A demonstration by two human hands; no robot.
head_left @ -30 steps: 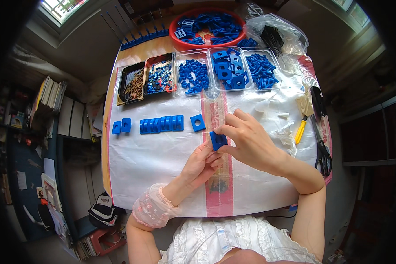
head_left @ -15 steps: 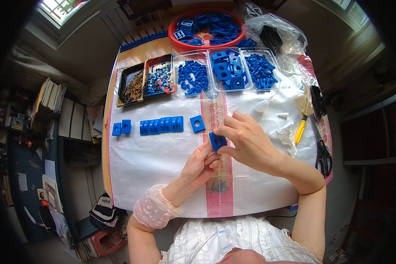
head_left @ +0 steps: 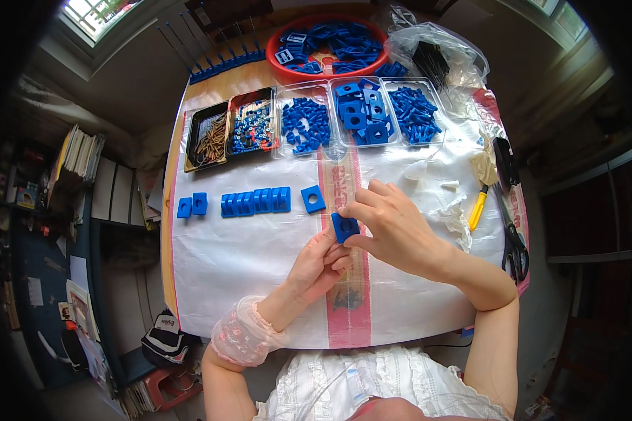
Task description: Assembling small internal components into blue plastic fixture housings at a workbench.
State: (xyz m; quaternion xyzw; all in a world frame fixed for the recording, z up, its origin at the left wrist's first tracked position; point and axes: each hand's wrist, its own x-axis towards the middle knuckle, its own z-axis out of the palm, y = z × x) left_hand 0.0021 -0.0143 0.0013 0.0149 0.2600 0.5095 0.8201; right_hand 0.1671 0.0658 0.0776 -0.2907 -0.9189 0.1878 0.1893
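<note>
A small blue square plastic block [head_left: 345, 227] with a hole is pinched between the fingertips of both hands above the middle of the table. My right hand [head_left: 393, 224] grips it from the right and above. My left hand [head_left: 319, 265] touches it from below left, fingers curled. Just beyond them a loose blue square block [head_left: 313, 198] lies flat, and a row of several blue blocks [head_left: 255, 202] stands on edge to its left. Two more blue pieces [head_left: 192, 205] sit at the row's far left.
White plastic sheet [head_left: 232, 266] covers the table. At the back stand trays of blue parts [head_left: 358, 112], a screw tray [head_left: 207, 137], a mixed-hardware tray [head_left: 253, 126] and a red bowl [head_left: 328, 43]. Scissors [head_left: 512, 238] and a yellow-handled tool [head_left: 476, 210] lie right.
</note>
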